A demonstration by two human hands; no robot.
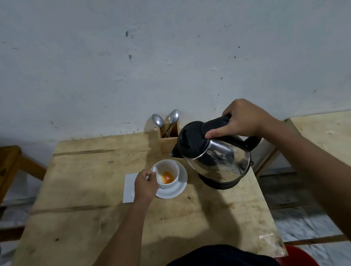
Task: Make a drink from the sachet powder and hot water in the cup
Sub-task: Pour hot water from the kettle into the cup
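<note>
A white cup (168,184) stands on a white saucer (181,187) in the middle of the wooden table (106,226). Orange powder (167,176) lies at the cup's bottom. My left hand (144,187) grips the cup's handle from the left. My right hand (241,118) is closed on the black handle of a steel kettle (216,160), which is lifted and tilted left, its spout just right of and above the cup's rim. No water stream is visible. An empty clear sachet (271,243) lies at the table's near right corner.
A wooden holder (169,143) with two spoons (157,120) stands at the table's back edge against the wall. A white paper napkin (129,187) lies left of the saucer. The kettle's black base (221,184) is under the kettle. A red object (300,258) sits bottom right.
</note>
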